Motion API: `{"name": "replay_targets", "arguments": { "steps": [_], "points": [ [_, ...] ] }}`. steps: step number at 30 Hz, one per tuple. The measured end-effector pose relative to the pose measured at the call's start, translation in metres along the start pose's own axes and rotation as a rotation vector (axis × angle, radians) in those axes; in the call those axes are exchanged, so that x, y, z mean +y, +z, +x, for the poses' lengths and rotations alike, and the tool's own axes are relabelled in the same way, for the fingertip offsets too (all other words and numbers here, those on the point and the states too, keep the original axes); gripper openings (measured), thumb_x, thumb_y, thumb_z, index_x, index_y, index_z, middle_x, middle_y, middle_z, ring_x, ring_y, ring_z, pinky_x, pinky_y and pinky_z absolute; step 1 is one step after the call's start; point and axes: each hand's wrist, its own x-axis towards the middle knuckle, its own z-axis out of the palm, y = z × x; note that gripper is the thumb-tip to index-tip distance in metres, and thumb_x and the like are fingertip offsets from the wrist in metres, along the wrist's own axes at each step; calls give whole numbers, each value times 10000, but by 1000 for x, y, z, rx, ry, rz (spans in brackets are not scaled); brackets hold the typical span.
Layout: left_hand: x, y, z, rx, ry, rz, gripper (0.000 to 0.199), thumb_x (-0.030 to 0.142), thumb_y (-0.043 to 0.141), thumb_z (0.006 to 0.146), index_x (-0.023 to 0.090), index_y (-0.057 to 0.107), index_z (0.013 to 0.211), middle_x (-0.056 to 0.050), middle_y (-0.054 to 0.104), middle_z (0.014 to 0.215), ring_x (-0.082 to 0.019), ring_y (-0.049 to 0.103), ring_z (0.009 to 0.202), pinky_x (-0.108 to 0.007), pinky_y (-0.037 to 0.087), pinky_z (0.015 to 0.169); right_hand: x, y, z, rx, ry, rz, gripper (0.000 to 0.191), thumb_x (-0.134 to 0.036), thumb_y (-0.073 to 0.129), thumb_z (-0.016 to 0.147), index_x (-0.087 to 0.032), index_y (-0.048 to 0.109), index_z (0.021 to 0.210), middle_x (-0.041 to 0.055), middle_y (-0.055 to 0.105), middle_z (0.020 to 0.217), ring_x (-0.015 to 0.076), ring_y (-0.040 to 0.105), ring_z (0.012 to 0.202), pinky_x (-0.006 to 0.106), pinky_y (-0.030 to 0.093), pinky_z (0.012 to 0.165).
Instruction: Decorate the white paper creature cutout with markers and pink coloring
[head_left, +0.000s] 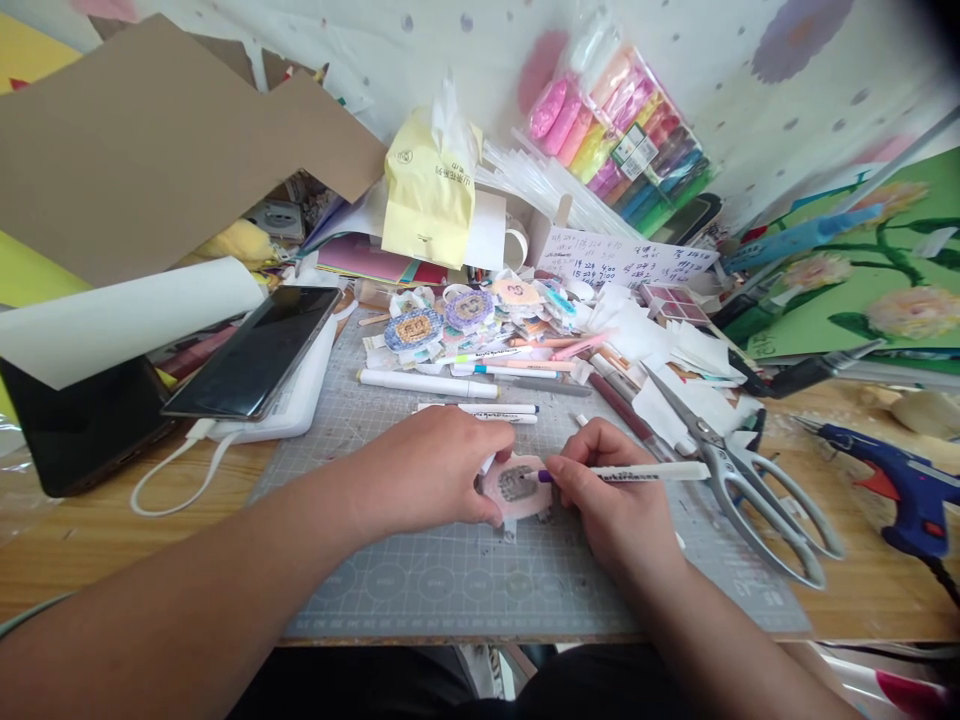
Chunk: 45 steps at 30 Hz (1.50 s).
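Note:
My left hand [457, 465] pinches the left edge of a small pink paper cutout [491, 492] with a dark grey patterned middle. The cutout is over the grey cutting mat [360, 575]. In my right hand [611, 500] is a white marker [652, 472] with a purple end, its tip at the grey middle of the cutout. The fingers of my right hand are closed round the marker near that tip. Behind my hands lie more markers [420, 383] and a heap of decorated paper cutouts [469, 310].
Scissors [739, 470] lie partly open at the right, with a blue glue gun [892, 475] beyond them. A phone [255, 350] rests on a white power bank [304, 400] at the left. Behind stand a yellow tissue pack [429, 195], a handwritten sheet [622, 258] and bagged coloured clay [622, 125].

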Motion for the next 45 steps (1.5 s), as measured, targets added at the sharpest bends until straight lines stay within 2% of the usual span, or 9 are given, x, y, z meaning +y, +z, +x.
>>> {"name": "replay_targets", "arguments": {
  "steps": [7,12,19,25,29,37,45],
  "points": [
    [2,-2,0,-13,-16,4,329,372,807,615,257,645,877,42,643,672,-162,569,632,-239,276,515,1,-1,-1,-28,13,-50,237,-228,651,740,-222,465,593,-61,474,485,109,394,460,241,302,451],
    [4,-3,0,-28,-32,11,337,373,811,615,261,642,884,51,641,688,-156,560,644,-234,269,517,1,-1,0,-3,10,22,237,-226,647,743,-223,462,595,-62,483,482,109,402,457,243,312,457],
    [3,-2,1,-38,-23,21,346,388,812,599,268,633,870,51,622,678,-152,543,618,-248,249,502,0,1,2,23,23,-31,236,-232,647,747,-224,462,602,-64,489,481,111,415,455,245,318,459],
    [4,-3,0,-40,-40,12,309,365,787,635,269,633,886,56,612,675,-147,531,622,-241,255,513,3,0,1,35,31,44,239,-185,626,718,-224,445,567,-65,471,461,106,402,438,245,302,442],
    [3,-3,1,-29,-34,23,340,378,808,601,268,632,871,61,605,677,-144,540,622,-237,253,503,3,1,0,34,17,151,232,-206,642,730,-224,461,586,-72,460,451,107,400,429,242,294,436],
    [4,-3,0,-17,-22,8,314,364,805,618,264,636,862,48,641,699,-157,559,641,-241,276,510,-2,1,0,-91,12,-4,234,-284,669,758,-215,489,626,-46,502,522,114,420,485,240,327,464],
    [-1,1,1,-2,-20,-9,358,416,823,568,279,631,838,51,633,690,-155,561,629,-247,294,484,-6,3,-1,-102,3,-72,249,-269,678,711,-214,469,588,-58,458,502,96,369,458,226,276,428]
  ]
}}
